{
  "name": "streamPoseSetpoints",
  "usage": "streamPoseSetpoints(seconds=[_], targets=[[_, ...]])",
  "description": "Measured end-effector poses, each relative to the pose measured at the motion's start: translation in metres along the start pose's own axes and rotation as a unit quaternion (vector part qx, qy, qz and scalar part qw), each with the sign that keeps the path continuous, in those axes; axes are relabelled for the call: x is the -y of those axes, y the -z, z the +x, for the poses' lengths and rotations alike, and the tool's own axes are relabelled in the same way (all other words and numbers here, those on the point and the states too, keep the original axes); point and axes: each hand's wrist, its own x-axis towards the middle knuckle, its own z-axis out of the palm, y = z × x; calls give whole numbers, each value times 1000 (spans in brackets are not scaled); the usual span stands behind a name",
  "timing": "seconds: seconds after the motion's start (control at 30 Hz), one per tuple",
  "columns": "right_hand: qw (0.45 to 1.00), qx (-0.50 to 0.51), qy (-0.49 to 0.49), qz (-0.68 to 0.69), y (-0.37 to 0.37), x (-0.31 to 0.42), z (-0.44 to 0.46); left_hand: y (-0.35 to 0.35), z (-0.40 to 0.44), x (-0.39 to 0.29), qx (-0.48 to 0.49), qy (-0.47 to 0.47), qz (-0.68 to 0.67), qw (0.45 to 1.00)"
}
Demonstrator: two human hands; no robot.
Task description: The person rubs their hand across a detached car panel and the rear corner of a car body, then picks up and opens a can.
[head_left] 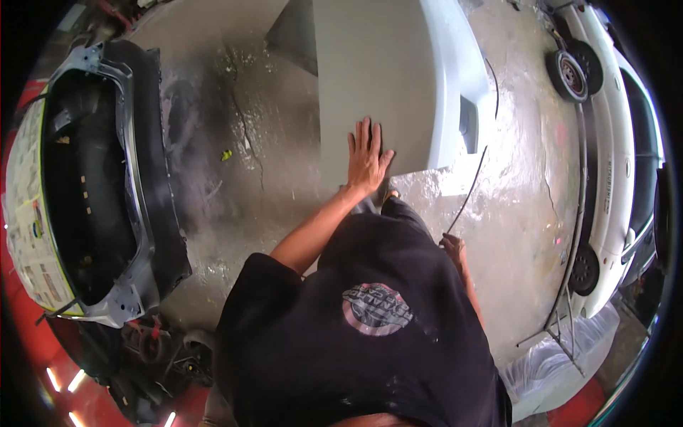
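Note:
My left hand (366,158) lies flat with its fingers spread on a large grey vehicle body panel (377,78). The panel has a pale, smooth side with a rectangular opening near its lower right corner. At my right side, my right hand (453,248) is closed around a thin black hose (472,189). From that hand the hose runs up along the panel's right side. The hose's other end is not clear to me.
A car body shell (135,178) covered partly with newspaper stands at left. On the right are a white car (601,171), a loose wheel (569,76) and a plastic-wrapped part (562,356). The concrete floor (235,164) is wet in places.

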Motion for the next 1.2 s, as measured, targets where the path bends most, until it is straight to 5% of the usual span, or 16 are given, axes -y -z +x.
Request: streamPoseSetpoints(seconds=[0.13,0.2,0.5,1.2], targets=[[999,-3,-9,52,-7,-24,0,-3,42,13,12,21,-2,1000],[998,9,54,-28,-9,-39,-5,-7,82,26,-3,31,4,1000],[999,-8,-45,15,-36,-51,-70,-30,227,89,-45,82,17,995],[985,-30,-101,135,-98,-113,-82,-20,-10,-10,1,23,9,1000]])
